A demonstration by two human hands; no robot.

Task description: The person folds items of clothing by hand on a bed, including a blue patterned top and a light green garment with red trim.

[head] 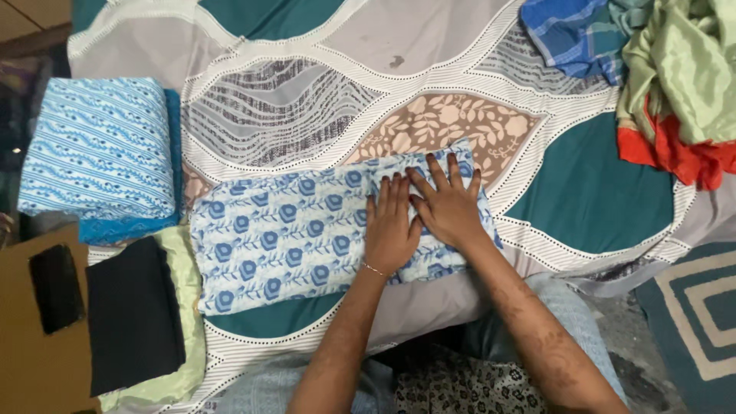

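A folded cloth [284, 238], pale with a blue flower print, lies flat across the patterned bedsheet [429, 46]. My left hand [391, 226] presses palm down on the cloth's right part, fingers together and pointing away from me, a thin bracelet at the wrist. My right hand [448, 203] lies flat beside it, touching it, fingers slightly spread over the cloth's right end. Neither hand grips anything.
A folded blue-and-white striped cloth [96, 146] sits on a stack at the left. A folded black cloth [134, 314] rests on a pale green one [184, 268]. A dark phone [55, 287] lies on a brown board. Loose green [682, 69], red and blue checked [575, 34] clothes pile at top right.
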